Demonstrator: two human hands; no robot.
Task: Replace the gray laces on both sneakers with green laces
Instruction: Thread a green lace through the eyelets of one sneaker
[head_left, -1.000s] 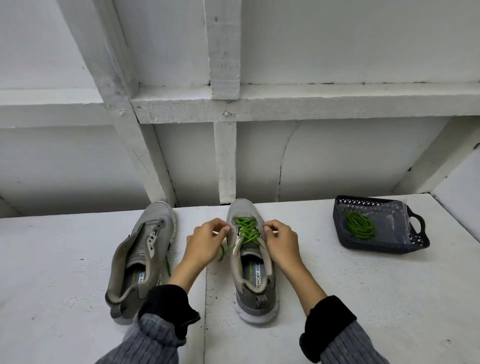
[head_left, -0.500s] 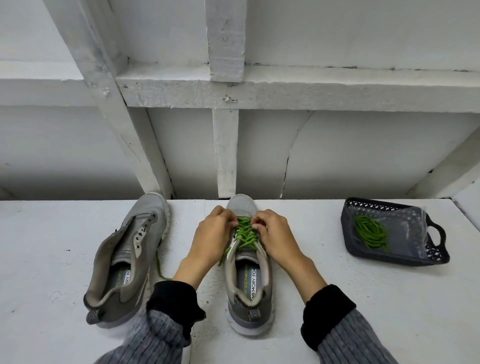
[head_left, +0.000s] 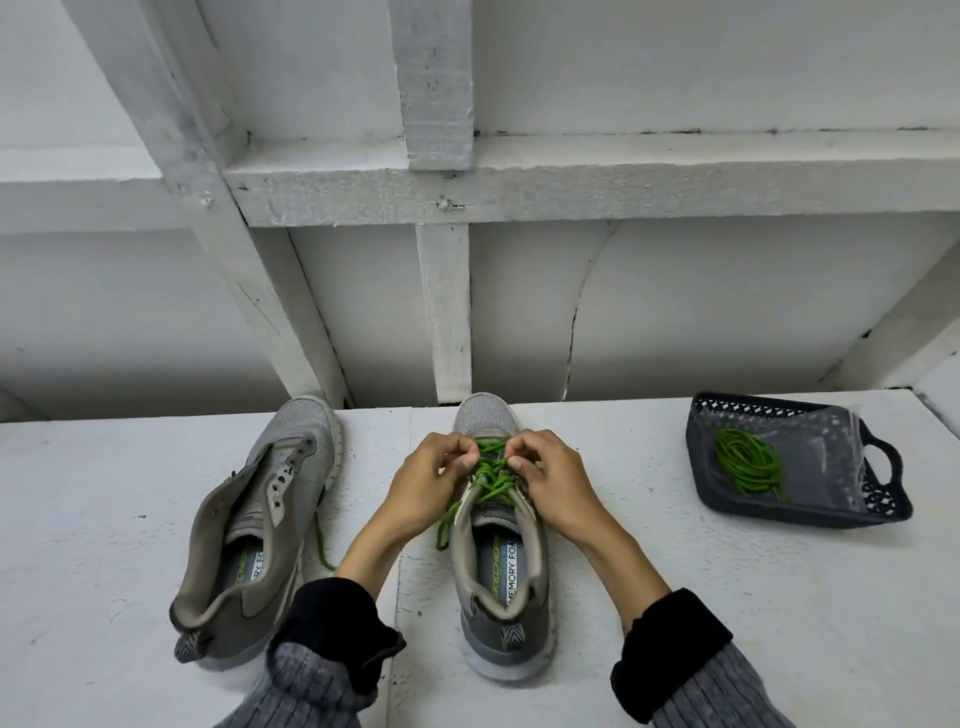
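Note:
A grey sneaker (head_left: 501, 587) stands in the middle of the white surface, toe pointing away, with a green lace (head_left: 491, 475) threaded across its eyelets. My left hand (head_left: 423, 486) and my right hand (head_left: 553, 480) sit over the upper eyelets, fingertips close together, each pinching the green lace. A loose end of the lace hangs off the shoe's left side. A second grey sneaker (head_left: 260, 530) lies to the left with bare eyelets and an open tongue; a green lace end (head_left: 322, 543) shows beside it.
A dark mesh basket (head_left: 878, 512) at the right holds a coil of green lace (head_left: 748, 462) on a clear bag. White wooden beams and a wall rise just behind the shoes. The surface's right edge lies past the basket.
Both hands moved from the sides of the middle sneaker in toward its centre, and their fingertips now meet over the green lace. The view shifted slightly.

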